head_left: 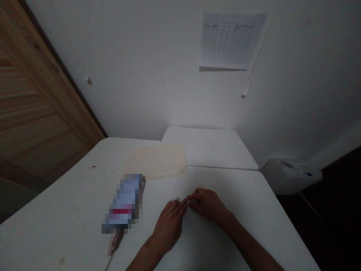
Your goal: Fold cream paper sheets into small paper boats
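Note:
Over the white table (pixel 220 241), my two hands meet at the fingertips. My left hand (pixel 170 224) rests low on the surface, its fingers bent and held close together. Coming in from the right, my right hand (pixel 207 203) is closed in a pinch, its fingertips touching those of the left. A small whitish bit shows at the fingertips, too small and dim to name. Left of my left hand lies a flat, pixelated bluish-white object (pixel 125 201) with a red band and a pinkish strap (pixel 114 242) at its lower end.
Behind my hands lies a stack of beige sheets (pixel 156 162). A white panel (pixel 210 148) adjoins the table by the wall. A printed grid sheet (pixel 229 41) hangs above. A wooden door (pixel 42 86) stands left; a white plastic container (pixel 290 175) sits right, beyond the table edge.

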Action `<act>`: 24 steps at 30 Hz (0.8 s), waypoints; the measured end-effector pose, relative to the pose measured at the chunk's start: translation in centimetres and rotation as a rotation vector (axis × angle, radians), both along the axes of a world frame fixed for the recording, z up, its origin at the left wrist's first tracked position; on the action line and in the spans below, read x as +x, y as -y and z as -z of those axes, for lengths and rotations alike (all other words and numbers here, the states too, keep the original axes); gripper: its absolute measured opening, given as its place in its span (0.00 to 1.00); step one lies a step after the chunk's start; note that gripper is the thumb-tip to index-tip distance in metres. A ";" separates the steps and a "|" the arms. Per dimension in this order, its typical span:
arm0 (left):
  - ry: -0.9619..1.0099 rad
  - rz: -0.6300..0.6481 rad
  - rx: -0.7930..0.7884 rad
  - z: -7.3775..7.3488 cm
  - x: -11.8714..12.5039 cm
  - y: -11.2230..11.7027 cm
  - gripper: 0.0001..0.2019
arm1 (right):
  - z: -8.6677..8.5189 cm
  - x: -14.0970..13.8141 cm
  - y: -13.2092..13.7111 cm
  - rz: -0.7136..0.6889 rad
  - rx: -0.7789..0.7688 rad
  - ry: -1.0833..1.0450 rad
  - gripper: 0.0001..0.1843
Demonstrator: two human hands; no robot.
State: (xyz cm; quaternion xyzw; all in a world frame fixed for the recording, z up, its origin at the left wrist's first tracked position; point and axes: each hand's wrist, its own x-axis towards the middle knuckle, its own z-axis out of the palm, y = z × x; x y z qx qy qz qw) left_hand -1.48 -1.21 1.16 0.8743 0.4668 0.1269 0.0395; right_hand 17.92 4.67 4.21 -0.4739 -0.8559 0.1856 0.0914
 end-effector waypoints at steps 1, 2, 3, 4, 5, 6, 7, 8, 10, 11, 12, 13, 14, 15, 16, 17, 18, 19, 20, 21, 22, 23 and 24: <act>0.012 -0.003 0.007 -0.1 0.0 0.1 0.31 | 0.0 0.0 0.0 0.004 -0.001 0.004 0.14; 0.022 -0.007 0.018 -0.1 -0.1 0.3 0.31 | 0.0 0.0 0.0 0.006 -0.003 0.007 0.14; 0.029 -0.012 0.029 -0.1 -0.2 0.5 0.30 | 0.0 0.0 0.1 0.006 -0.006 0.007 0.14; 0.031 -0.017 0.037 0.0 -0.4 0.8 0.30 | 0.0 -0.1 0.1 0.007 -0.008 0.005 0.14; 0.028 -0.019 0.042 0.1 -0.5 1.0 0.29 | -0.1 -0.1 0.1 0.007 -0.011 0.004 0.14; 0.019 -0.020 0.045 0.2 -0.7 1.3 0.29 | -0.2 -0.1 0.1 0.009 -0.016 0.002 0.14; 0.006 -0.018 0.049 0.3 -0.9 1.6 0.29 | -0.3 -0.1 0.2 0.013 -0.020 0.002 0.14; -0.008 -0.018 0.056 0.4 -1.0 1.8 0.30 | -0.3 -0.1 0.2 0.018 -0.024 0.003 0.15; -0.032 -0.020 0.077 0.5 -1.1 2.1 0.30 | -0.3 -0.1 0.2 0.020 -0.030 -0.001 0.15; -0.042 -0.022 0.089 0.6 -1.1 2.2 0.30 | -0.3 -0.1 0.2 0.019 -0.032 -0.004 0.15; -0.052 -0.024 0.101 0.7 -1.1 2.3 0.29 | -0.2 -0.1 0.2 0.019 -0.033 -0.007 0.15; -0.062 -0.023 0.113 0.8 -1.1 2.3 0.29 | -0.1 0.0 0.2 0.018 -0.032 -0.010 0.16; -0.071 -0.022 0.124 0.9 -1.1 2.3 0.28 | 0.0 0.0 0.2 0.017 -0.029 -0.012 0.16; -0.080 -0.021 0.135 1.0 -1.1 2.3 0.27 | 0.1 0.0 0.2 0.021 -0.023 -0.012 0.15; -0.086 -0.019 0.144 1.0 -1.1 2.3 0.26 | 0.2 0.0 0.2 0.024 -0.017 -0.012 0.15; -0.089 -0.018 0.153 1.1 -1.1 2.3 0.25 | 0.3 0.0 0.2 0.025 -0.013 -0.014 0.15; -0.089 -0.018 0.161 1.1 -1.1 2.2 0.24 | 0.4 0.0 0.3 0.027 -0.010 -0.017 0.16; -0.087 -0.017 0.169 1.1 -1.0 2.2 0.23 | 0.5 0.0 0.3 0.031 -0.007 -0.021 0.16; -0.082 -0.017 0.179 1.1 -1.0 2.1 0.23 | 0.6 0.0 0.4 0.036 -0.003 -0.024 0.16; -0.075 -0.015 0.188 1.0 -1.0 2.1 0.22 | 0.7 -0.1 0.5 0.042 0.004 -0.025 0.16; -0.065 -0.013 0.192 0.9 -1.0 2.1 0.22 | 0.8 -0.1 0.6 0.051 0.013 -0.022 0.16; -0.054 -0.012 0.195 0.8 -0.9 2.0 0.21 | 0.9 -0.2 0.7 0.058 0.022 -0.017 0.17; -0.042 -0.011 0.194 0.7 -0.9 2.0 0.21 | 1.0 -0.2 0.8 0.064 0.029 -0.009 0.17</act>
